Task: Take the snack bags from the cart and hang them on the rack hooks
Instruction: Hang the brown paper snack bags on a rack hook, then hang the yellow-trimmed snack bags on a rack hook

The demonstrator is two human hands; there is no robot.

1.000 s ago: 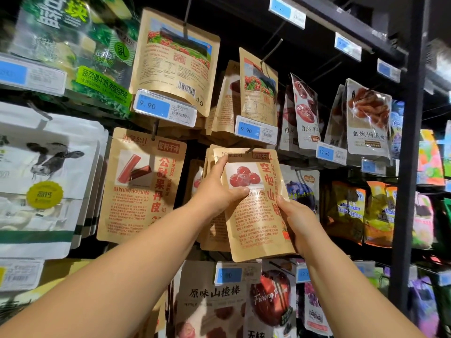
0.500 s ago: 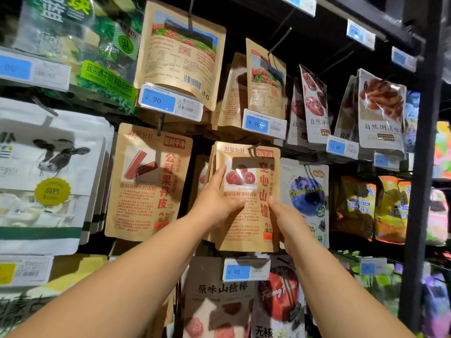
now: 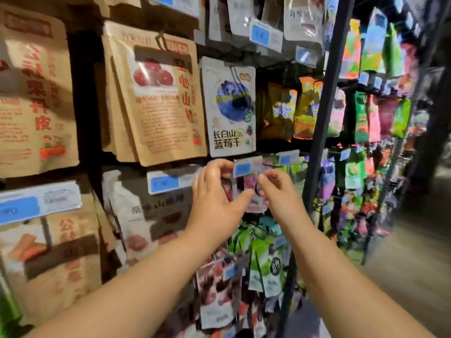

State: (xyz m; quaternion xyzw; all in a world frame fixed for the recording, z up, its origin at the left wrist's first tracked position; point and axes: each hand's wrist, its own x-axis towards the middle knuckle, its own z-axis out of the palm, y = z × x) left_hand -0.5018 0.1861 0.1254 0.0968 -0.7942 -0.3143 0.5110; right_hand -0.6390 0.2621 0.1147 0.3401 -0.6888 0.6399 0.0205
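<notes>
Just below the blueberry bag [image 3: 229, 106]: my left hand [image 3: 214, 198] and right hand [image 3: 280, 198], fingers half-curled, flank a small pouch [image 3: 251, 183]. Too blurred to tell whether either grips it.

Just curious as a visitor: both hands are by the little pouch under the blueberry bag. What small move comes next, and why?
Probably pull both back toward the cart for another bag: the kraft hawthorn bag already hangs on its hook, and the left hand and right hand seem to hold nothing.
</notes>
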